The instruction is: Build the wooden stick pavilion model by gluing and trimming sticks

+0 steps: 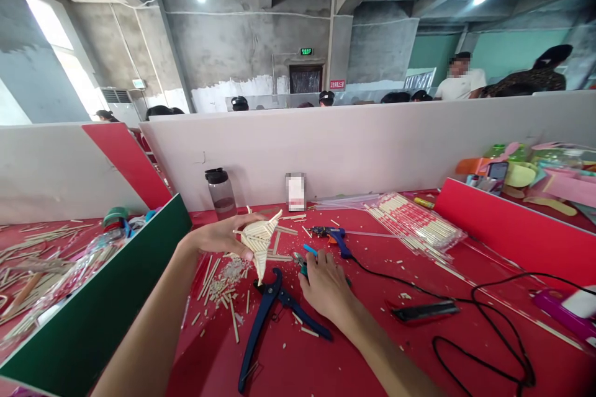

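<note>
My left hand grips a pointed craft piece built from thin wooden sticks and holds it above the table, thumb on its near side. My right hand is curled over a pair of small pliers with green handles; the jaws stick out past the fingers and the palm hides most of the handles. A blue pen-like item shows beside its fingertips. Between my hands and nearer to me lies a large blue-handled cutter, its handles spread. Cut sticks lie beneath my left hand.
A blue glue gun lies beyond my right hand, its black cord looping right. Bundled sticks, a black tool or case, a bottle and a small upright card stand or lie around. Green and red dividers flank the table.
</note>
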